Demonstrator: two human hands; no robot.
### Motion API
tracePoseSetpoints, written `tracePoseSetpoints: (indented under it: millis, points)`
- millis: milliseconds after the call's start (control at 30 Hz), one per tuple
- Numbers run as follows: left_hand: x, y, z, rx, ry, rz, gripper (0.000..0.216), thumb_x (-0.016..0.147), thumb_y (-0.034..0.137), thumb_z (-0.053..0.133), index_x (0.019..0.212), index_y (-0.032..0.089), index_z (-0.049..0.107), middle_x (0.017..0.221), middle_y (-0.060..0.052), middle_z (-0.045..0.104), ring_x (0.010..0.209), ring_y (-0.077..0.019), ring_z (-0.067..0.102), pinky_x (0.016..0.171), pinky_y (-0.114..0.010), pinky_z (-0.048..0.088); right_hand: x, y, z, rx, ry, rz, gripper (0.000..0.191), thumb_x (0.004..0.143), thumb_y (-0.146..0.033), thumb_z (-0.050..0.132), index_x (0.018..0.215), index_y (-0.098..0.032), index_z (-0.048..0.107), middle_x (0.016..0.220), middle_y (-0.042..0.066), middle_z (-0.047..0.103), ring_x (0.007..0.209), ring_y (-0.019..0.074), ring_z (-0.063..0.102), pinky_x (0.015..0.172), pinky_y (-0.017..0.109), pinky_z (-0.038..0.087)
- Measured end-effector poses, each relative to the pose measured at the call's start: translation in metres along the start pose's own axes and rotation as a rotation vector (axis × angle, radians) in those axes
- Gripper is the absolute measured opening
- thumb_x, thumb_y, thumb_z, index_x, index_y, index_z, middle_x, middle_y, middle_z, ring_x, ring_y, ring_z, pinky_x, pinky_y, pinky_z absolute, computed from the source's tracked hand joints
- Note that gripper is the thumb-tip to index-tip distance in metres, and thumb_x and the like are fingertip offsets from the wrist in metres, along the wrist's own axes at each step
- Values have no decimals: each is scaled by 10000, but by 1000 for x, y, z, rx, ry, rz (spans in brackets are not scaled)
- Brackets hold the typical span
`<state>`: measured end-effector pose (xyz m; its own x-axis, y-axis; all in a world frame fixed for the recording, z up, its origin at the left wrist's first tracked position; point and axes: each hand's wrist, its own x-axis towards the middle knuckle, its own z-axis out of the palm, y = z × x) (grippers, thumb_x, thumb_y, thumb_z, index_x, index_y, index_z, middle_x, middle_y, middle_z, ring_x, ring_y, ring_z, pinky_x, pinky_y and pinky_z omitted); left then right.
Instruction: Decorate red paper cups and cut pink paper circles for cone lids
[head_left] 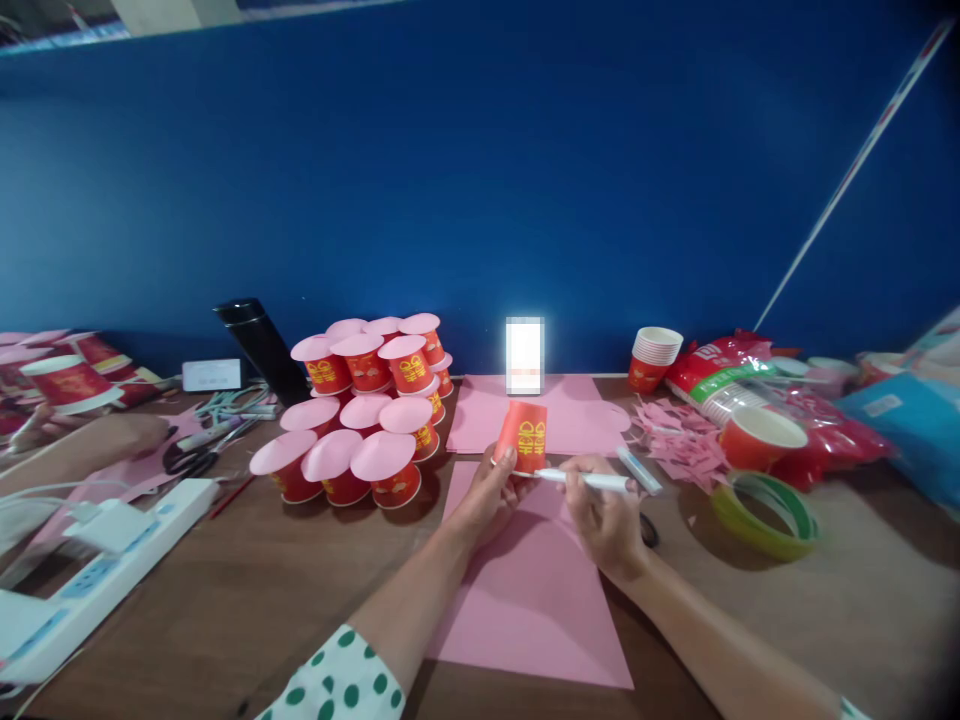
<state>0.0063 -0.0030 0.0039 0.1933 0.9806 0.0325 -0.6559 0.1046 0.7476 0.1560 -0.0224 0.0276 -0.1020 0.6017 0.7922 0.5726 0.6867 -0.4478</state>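
Observation:
My left hand (pixel 487 500) is closed around an upside-down red paper cup (pixel 523 433) with a gold pattern, resting rim-down on a pink paper sheet (pixel 529 590). My right hand (pixel 604 515) grips a white pen (pixel 592 481), its tip touching the sheet at the cup's rim. Another pink sheet (pixel 570 415) lies behind the cup. A white pen cap (pixel 640 470) lies just right of the pen.
A pile of red cups with pink paper lids (pixel 360 415) stands to the left. A cup stack (pixel 655 357), cup packet (pixel 724 380), single cup (pixel 761 437), pink scraps (pixel 679 445) and green tape roll (pixel 765 512) lie right. A power strip (pixel 97 570), scissors (pixel 191 458) and black flask (pixel 259 345) are left; a lit phone (pixel 524 354) leans on the blue wall.

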Motion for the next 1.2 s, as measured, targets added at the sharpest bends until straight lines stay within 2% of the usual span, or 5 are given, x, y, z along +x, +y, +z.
tracePoseSetpoints:
  millis: [233,567,800,1200]
  points:
    - [-1,1,2,-5,7,-18,376,734,468,690,978,212,563,1071,-63,642,1082,-244,578,965,-424,424,-1,2,0,-22,17,8,135,905,-176,446,813,-205,540,680,41,633,623,169,602,644,337,515]
    - [0,0,-1,-13,-14,-36,338,753,456,675,963,211,576,1062,-60,639,1064,-237,582,965,-424,417,2,1,-1,-59,73,-49,120,900,-162,444,836,-198,539,647,38,621,598,169,602,597,325,506]
    - [0,0,-1,-11,-1,-37,343,758,467,665,968,213,568,999,-47,647,974,-210,614,942,-403,434,2,3,-2,-56,54,-29,144,896,-154,438,804,-197,540,675,44,622,631,170,604,621,317,496]
    - [2,-3,-2,-30,-4,-18,395,779,478,638,1050,198,575,1088,-86,652,1076,-255,593,976,-440,417,3,2,-2,-6,-8,14,211,909,-191,417,728,-198,526,618,12,588,568,148,573,628,292,475]
